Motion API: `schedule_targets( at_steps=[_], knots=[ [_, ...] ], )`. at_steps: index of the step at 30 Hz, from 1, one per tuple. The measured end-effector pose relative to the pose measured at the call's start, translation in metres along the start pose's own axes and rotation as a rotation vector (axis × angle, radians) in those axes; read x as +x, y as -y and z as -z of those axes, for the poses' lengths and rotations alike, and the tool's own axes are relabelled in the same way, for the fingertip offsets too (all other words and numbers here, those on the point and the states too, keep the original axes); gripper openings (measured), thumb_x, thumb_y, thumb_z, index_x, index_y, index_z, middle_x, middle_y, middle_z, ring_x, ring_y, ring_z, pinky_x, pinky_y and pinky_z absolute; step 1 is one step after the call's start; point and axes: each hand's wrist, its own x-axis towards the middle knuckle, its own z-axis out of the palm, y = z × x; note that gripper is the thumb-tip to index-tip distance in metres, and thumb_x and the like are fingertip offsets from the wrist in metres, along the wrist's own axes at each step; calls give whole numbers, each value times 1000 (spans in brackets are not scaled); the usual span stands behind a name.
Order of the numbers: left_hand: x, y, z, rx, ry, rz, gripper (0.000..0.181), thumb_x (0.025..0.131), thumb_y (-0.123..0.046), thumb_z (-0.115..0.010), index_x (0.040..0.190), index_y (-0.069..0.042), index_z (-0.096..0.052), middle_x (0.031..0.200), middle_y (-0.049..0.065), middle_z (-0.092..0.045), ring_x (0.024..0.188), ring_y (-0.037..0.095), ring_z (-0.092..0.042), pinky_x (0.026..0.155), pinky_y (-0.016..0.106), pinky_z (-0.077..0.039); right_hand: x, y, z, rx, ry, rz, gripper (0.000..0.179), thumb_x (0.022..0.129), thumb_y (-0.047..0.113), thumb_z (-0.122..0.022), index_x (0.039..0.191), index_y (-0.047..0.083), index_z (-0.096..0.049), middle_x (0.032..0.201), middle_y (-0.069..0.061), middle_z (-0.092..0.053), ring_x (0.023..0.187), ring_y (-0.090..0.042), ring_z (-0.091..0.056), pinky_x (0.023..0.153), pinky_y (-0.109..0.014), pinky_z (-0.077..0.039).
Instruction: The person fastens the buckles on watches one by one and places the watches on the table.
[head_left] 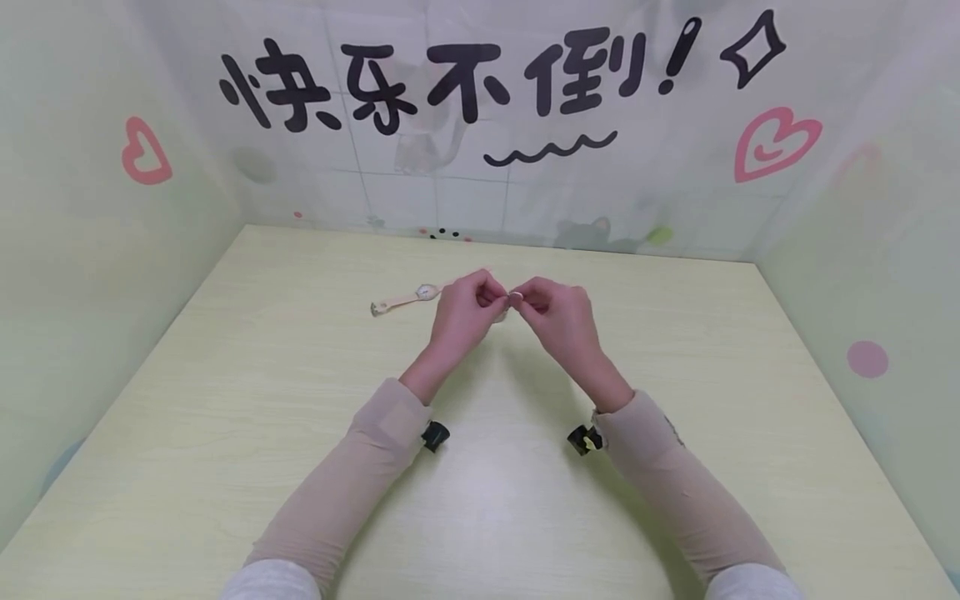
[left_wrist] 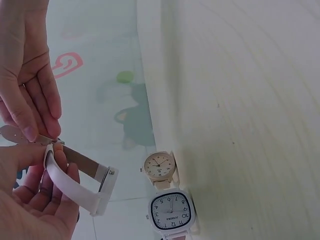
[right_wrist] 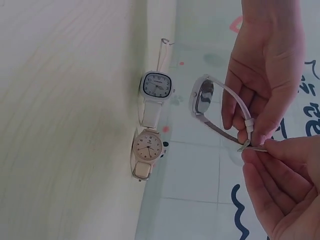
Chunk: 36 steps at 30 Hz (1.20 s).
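Observation:
A white-strapped wristwatch [right_wrist: 203, 96] hangs between both hands, its strap looped and its case tilted in the right wrist view. My left hand [head_left: 467, 312] grips the strap beside the metal buckle [right_wrist: 244, 145]. My right hand [head_left: 561, 321] pinches the strap's tip [left_wrist: 12, 134] just past the buckle. The fingertips of both hands nearly meet. A white square watch [left_wrist: 171, 211] with a black-ringed dial rests on the table, left of the hands. Next to it is a beige round watch [right_wrist: 147, 146], hidden behind my left hand in the head view.
The pale wooden table [head_left: 225, 400] runs back to a printed sheet wall [head_left: 465, 192] with black lettering. Similar side walls stand at left and right. A small black wrist camera [head_left: 435, 435] sits at the left cuff, another [head_left: 583, 439] at the right.

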Motion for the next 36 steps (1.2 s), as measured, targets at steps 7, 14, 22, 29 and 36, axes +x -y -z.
schedule_targets(
  at_steps=[7, 14, 22, 29, 36],
  knots=[
    [0, -2, 1, -52, 33, 18, 7, 95, -16, -69, 96, -10, -67, 90, 9, -72, 74, 18, -63, 60, 22, -51, 4, -5, 2, 82, 8, -33, 9, 92, 8, -70, 98, 2, -74, 93, -13, -78, 83, -24, -77, 76, -37, -63],
    [-1, 0, 1, -122, 85, 35, 12, 96, -19, -67, 102, -9, -65, 97, 13, -73, 83, 28, -68, 59, 23, -54, 5, -6, 6, 110, 26, -30, 15, 93, 12, -70, 105, 3, -74, 96, -14, -78, 85, -26, -76, 78, -40, -62],
    [-1, 1, 2, -120, 143, 14, 25, 92, -16, -72, 112, -8, -61, 106, 9, -70, 97, 21, -68, 74, 27, -60, 8, -7, 10, 166, 17, -66, 13, 91, 14, -73, 99, 3, -74, 94, -13, -77, 84, -24, -75, 78, -38, -62],
    [-2, 2, 2, -86, 138, 22, 25, 92, -17, -72, 112, -8, -60, 106, 8, -70, 100, 21, -68, 85, 30, -59, 8, -8, 11, 217, 10, -112, 15, 91, 15, -73, 101, 3, -74, 96, -14, -76, 84, -25, -74, 76, -28, -61],
    [-3, 2, 3, -66, 121, 23, 24, 91, -19, -74, 108, -10, -61, 100, 7, -71, 91, 19, -68, 79, 28, -59, 7, -9, 11, 251, -5, -126, 16, 92, 16, -73, 101, 3, -73, 99, -14, -76, 86, -25, -73, 79, -30, -62]
  ],
)
